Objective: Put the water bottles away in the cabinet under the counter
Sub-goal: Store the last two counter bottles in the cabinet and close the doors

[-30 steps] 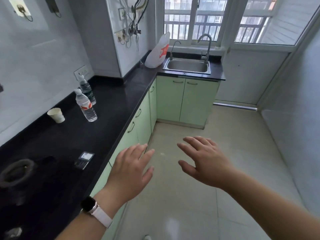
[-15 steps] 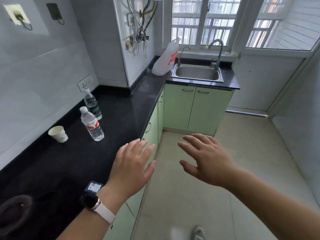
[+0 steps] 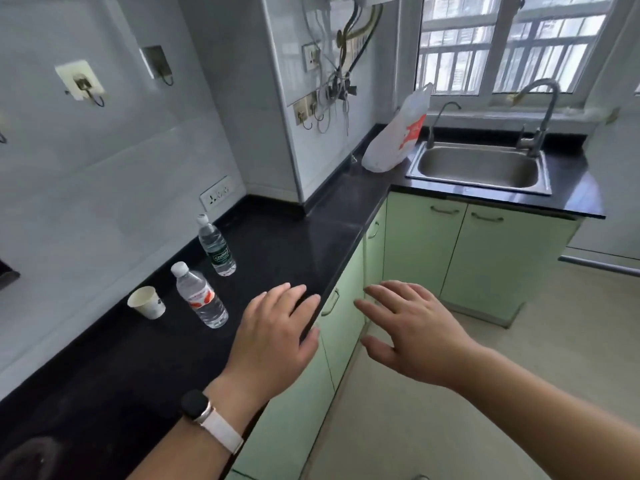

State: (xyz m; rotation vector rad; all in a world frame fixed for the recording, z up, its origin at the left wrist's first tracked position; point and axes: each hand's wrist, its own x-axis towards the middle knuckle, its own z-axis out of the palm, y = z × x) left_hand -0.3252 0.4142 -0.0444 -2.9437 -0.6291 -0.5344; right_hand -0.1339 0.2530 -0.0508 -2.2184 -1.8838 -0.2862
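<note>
Two clear water bottles stand upright on the black counter [image 3: 284, 244]: one with a red label [image 3: 201, 295] nearer me, one with a green label [image 3: 218, 247] behind it by the wall. My left hand [image 3: 277, 336], a watch on its wrist, hovers open over the counter's front edge, right of the red-label bottle and apart from it. My right hand [image 3: 412, 329] is open with fingers spread in front of the pale green cabinet door [image 3: 341, 327] under the counter. That door, with its metal handle [image 3: 330, 301], is shut.
A white paper cup [image 3: 147, 302] stands left of the red-label bottle. A white plastic bag [image 3: 398, 133] leans by the steel sink [image 3: 479, 168] at the back right. More green cabinet doors [image 3: 450, 258] sit under the sink. Beige floor [image 3: 485, 393] lies to the right.
The view has moved forward along the counter, so the bottles and cup are much closer. Both hands stay open and now sit by the counter edge and cabinet door.
</note>
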